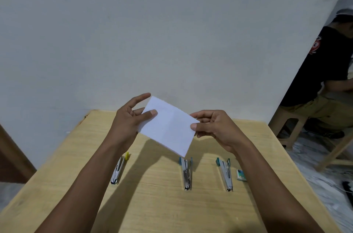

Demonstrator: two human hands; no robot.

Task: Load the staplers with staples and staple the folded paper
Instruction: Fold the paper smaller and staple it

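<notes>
Three in a row on the desk (162, 209) nearest you: the yellow-tipped stapler (118, 170) left, the middle stapler (186, 173), and the right stapler (225, 174) just beside a small staple box (241, 175). Above them, your left hand (129, 120) and right hand (215, 127), both raised, pinch opposite edges of the folded paper (169, 125), thumbs in front, its right side tilted lower.

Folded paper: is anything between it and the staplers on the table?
Nothing visible does. The left hand and right hand hold the folded paper in the air; the yellow stapler, middle stapler and right-hand stapler lie uncovered on the table below it.
</notes>
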